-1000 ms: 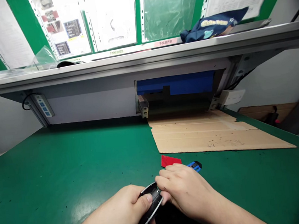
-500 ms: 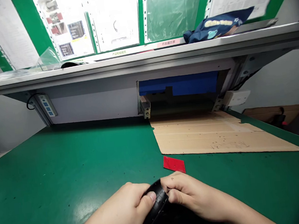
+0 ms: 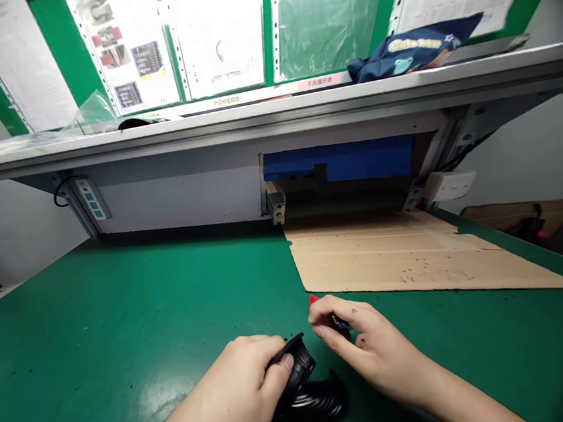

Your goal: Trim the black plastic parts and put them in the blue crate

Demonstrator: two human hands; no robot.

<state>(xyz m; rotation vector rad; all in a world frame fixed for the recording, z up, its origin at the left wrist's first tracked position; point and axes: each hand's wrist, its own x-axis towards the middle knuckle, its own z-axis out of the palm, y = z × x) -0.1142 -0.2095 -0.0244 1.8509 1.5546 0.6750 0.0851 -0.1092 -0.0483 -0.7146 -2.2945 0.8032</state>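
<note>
Fingers [image 3: 258,345] of the left hand [image 3: 230,391] curl around a black ribbed ring [image 3: 302,364], with the thumb pressed on its side, so I read that as a firm pinch. The wrist sits low, and the forearm enters from the lower left. Just below the ring, a second black ribbed piece [image 3: 312,406] lies on the green surface [image 3: 122,322]. Its ridges have a glossy, molded-rubber look, and from this head view I can't tell whether the two pieces touch.

The right hand [image 3: 381,348] reaches in from the lower right, its fingers bent and bunched over a red card [image 3: 312,300] and a small blue-and-black object [image 3: 341,324]. Only slivers of both show, so I can't tell whether they're pinched or merely covered.

A creased cardboard sheet [image 3: 417,257] lies flat just past those fingertips, its long edge straight and its corners running out to the right. Dark specks dot the green to the left of the hands. Higher up, a metal shelf [image 3: 271,113] crosses the view, carrying a blue pouch [image 3: 410,48].
</note>
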